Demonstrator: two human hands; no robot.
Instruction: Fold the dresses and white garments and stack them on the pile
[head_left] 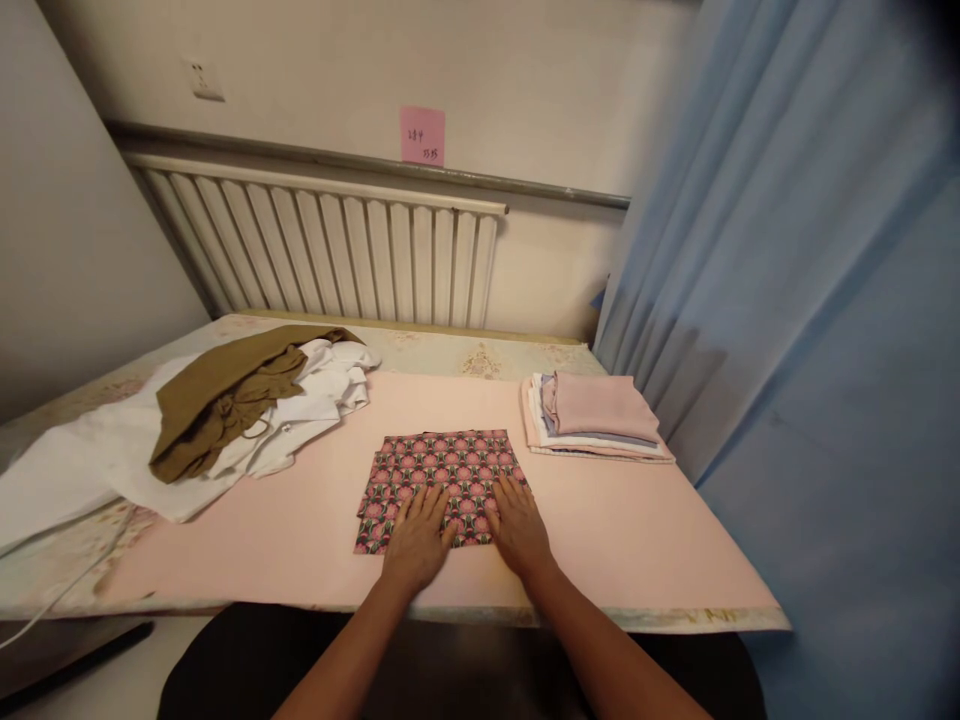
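A folded patterned garment (450, 465), dark with rows of pink flower shapes, lies flat on the pink cloth (300, 540) in front of me. Its left edge is uneven where the layers do not line up. My left hand (420, 540) rests palm down on its lower left part, fingers stretched out. Across from it, my right hand (519, 525) presses flat on the lower right edge with the fingers spread. Neither hand grips anything. What kind of garment it is, I cannot tell.
A stack of folded clothes (600, 410) sits at the right, near a blue curtain (720, 250). On the left lie a rumpled brown garment (217, 390) and white garments (90, 450). Behind the table stand a radiator (337, 245) and the wall, which bears a pink note (422, 135).
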